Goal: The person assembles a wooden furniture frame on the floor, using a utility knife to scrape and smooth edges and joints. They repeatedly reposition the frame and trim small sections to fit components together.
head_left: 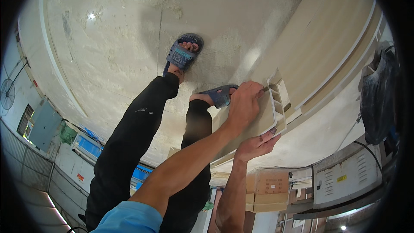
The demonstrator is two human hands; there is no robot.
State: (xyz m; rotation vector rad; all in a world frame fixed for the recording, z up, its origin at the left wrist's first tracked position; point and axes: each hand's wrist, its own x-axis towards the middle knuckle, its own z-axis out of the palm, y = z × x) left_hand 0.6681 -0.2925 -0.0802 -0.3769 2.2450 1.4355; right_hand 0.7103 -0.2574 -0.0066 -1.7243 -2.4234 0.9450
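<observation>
A cream hollow panel [265,118] with ribbed chambers at its cut end lies in front of me, slanting down to the left. My left hand [245,105] is closed at the panel's upper corner, fingers curled at the edge beside the cut end. Something small and dark shows at its fingertips, too little to name. From below, my right hand [258,145] grips the panel's lower corner, thumb on the face near the edge and fingers underneath. Dark smudges mark the right thumb.
More long cream panels [321,54] run to the upper right. My sandalled feet [184,54] stand on a dusty floor [116,30]. A black bag [379,97] hangs at the right. Cardboard boxes [267,187] and a grey metal cabinet [347,177] lie beyond the panels.
</observation>
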